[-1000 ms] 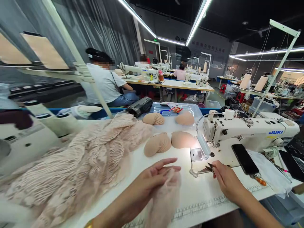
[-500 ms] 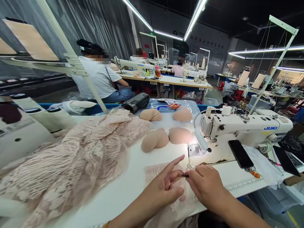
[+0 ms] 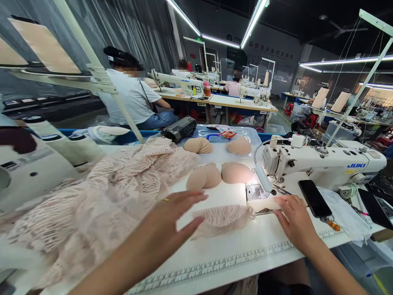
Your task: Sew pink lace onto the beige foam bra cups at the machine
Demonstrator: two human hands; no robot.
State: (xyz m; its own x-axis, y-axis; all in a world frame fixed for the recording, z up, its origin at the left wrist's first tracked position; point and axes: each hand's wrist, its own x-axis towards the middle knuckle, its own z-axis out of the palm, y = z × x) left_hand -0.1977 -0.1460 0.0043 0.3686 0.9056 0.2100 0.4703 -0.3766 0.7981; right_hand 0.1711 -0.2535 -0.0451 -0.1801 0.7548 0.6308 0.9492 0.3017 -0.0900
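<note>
Fingers [image 3: 195,197] open, my left hand [image 3: 173,211] and right hand [image 3: 295,221] flanked one sheer, ribbed lace piece [image 3: 225,217]; left of the sewing machine [image 3: 325,162] lay two fanned stacks of rounded pads [image 3: 204,177].

Left of the nearest sewing machine [image 3: 325,159] lie four groups of beige pads [image 3: 202,177]; beside it, one phone [image 3: 315,198].

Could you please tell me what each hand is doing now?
Left hand: open, holding nothing visible.
Right hand: fingers parted, no held item visible.
</note>
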